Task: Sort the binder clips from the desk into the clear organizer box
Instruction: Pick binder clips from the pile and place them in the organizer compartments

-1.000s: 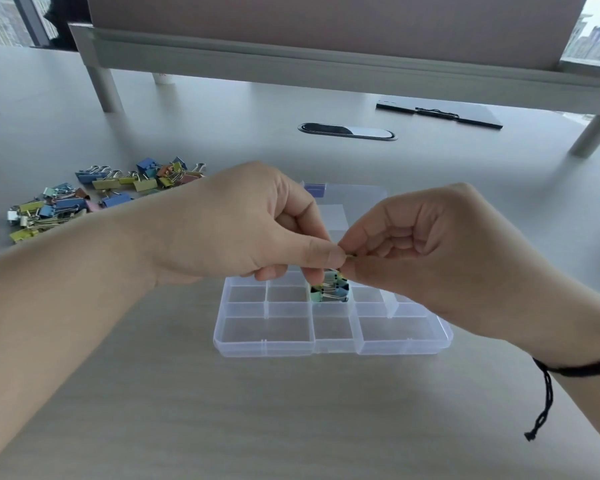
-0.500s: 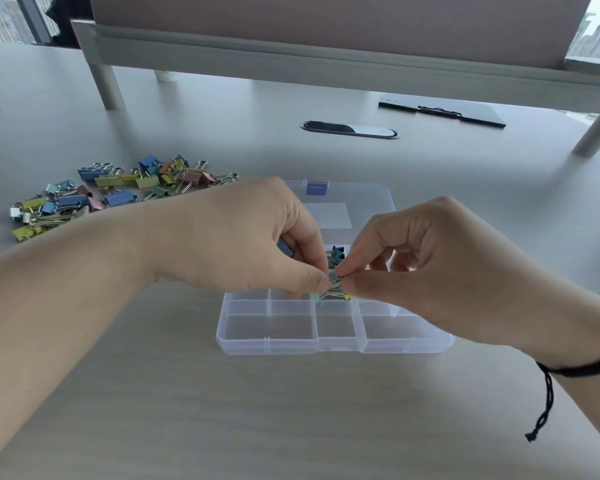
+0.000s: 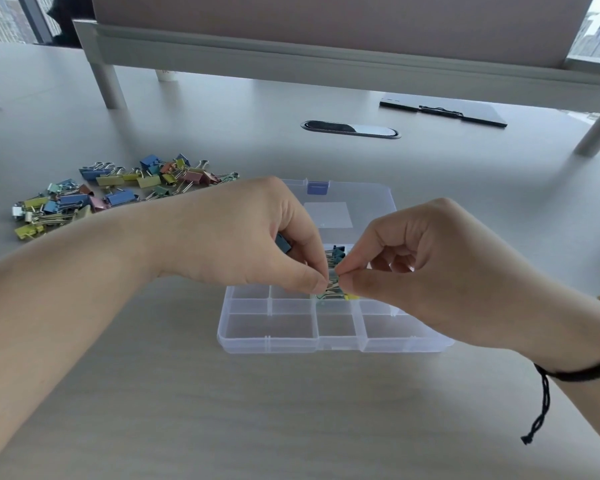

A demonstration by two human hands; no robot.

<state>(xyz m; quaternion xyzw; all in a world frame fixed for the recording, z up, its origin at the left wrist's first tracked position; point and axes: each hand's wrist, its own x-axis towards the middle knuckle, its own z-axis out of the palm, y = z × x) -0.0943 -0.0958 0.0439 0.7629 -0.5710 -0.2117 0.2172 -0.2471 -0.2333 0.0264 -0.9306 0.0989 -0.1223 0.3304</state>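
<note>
Against the frames a second and half a second back, both hands sit lower over the clear organizer box [image 3: 333, 336] and the head view has dropped slightly, exposing more of the box's open lid [image 3: 357, 199]. The pinch point has stayed over the same middle compartment.

The left hand [image 3: 243, 233] has thumb and forefinger curled together on the wire handles of a small binder clip [image 3: 334, 285]; a blue clip [image 3: 283, 242] is tucked under its other curled fingers. The right hand [image 3: 426, 261] meets it, thumb and forefinger pinching the same clip from the opposite side, remaining fingers curled in. Which hand bears the clip cannot be told.

Below the pinch, a cluster of sorted clips [image 3: 336, 255] lies in one middle compartment of the box; the hands cover much of it, so no count is possible. The near row shows three compartments, the row behind it at least three.

The loose pile of binder clips [image 3: 118, 192] lies toward the desk's left edge, well apart from the box: blue, yellow, pink and green, well over twenty, exact count not determinable.

One desk [image 3: 291, 410], one oval cable grommet [image 3: 350, 129] beyond the box, one black clipboard [image 3: 444, 110] toward the far right, one raised partition [image 3: 326, 39] along the far edge. One black cord bracelet [image 3: 575, 374] on the right wrist.
</note>
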